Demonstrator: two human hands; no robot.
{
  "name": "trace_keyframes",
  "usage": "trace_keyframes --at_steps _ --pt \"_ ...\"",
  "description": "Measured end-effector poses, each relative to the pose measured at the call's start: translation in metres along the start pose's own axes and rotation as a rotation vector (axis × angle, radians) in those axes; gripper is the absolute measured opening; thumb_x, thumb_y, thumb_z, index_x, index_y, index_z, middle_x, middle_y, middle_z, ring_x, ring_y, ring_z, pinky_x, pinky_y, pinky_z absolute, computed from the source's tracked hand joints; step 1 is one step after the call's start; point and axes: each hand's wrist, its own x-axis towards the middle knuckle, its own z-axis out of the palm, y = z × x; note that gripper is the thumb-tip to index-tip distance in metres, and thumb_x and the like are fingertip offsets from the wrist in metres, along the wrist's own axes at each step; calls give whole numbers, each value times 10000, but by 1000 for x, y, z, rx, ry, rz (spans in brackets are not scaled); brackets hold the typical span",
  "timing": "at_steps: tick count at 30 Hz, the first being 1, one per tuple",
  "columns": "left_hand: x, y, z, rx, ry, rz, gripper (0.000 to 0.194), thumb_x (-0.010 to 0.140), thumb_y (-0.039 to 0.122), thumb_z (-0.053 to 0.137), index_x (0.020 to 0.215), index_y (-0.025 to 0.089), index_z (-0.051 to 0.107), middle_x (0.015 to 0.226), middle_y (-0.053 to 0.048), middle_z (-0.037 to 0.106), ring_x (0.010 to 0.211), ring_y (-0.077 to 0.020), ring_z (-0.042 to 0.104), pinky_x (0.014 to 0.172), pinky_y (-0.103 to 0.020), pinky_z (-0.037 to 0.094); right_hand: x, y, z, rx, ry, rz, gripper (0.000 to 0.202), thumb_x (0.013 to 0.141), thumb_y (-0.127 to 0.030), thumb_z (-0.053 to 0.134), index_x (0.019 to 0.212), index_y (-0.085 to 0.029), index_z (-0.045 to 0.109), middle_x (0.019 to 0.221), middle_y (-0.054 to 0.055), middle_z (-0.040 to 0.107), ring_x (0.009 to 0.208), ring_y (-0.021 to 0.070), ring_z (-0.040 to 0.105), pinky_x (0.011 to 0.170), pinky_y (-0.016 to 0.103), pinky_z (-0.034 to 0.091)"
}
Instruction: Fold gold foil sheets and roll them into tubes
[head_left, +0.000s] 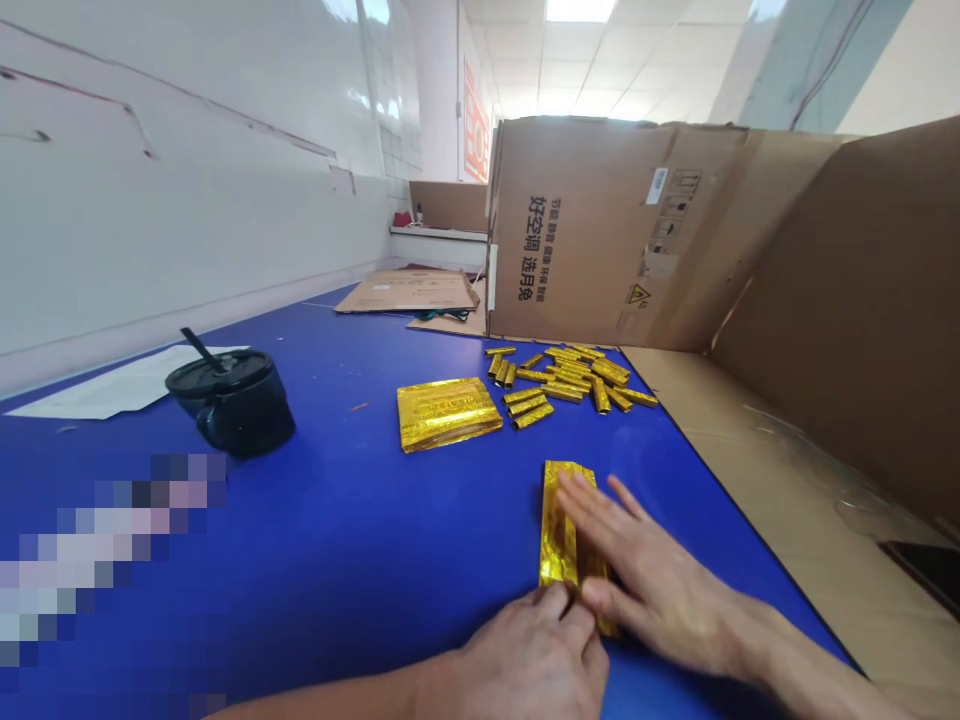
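A sheet of gold foil paper (556,525), partly folded lengthwise, lies on the blue tabletop in front of me. My left hand (529,650) is closed at the sheet's near end, its fingers curled and pinching the edge. Across the right side of the same sheet, my right hand (660,565) lies with its fingers stretched out flat, its thumb close to my left fingers. The two hands cover part of the paper. Farther off is a flat stack of gold foil sheets (448,412). Several narrow gold foil rolls (570,375) are scattered to its right.
At the left stands a dark lidded mug (251,405) with a handle, by white paper (97,385). A large cardboard box (592,240) rises behind the rolls; brown cardboard (757,480) runs along the table's right edge. Flat cardboard (409,291) lies at the back.
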Motion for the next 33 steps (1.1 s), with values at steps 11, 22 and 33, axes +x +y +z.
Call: trace_keyframes --at_steps 11,22,33 --pt "-4 -2 18 -140 85 -109 259 823 215 398 968 86 571 914 -135 604 848 -236 559 685 -296 478 27 26 9 92 -167 -43 586 863 -501 238 1355 -203 125 1418 62 85 1285 199 40 1030 461 32" --pt "1 -14 -26 -141 -98 19 208 786 252 507 933 116 563 857 -74 619 788 -208 576 656 -280 476 37 33 12 -75 -116 -30 729 793 -597 297 1361 -188 94 1418 93 79 1284 239 46 1012 499 42" --pt "28 -58 -42 -318 46 1 143 816 154 429 889 131 550 917 -43 578 924 -151 511 853 -253 384 38 38 14 -74 -141 -17 916 684 -671 402 1357 -122 111 1411 130 93 1283 253 59 1015 491 30"
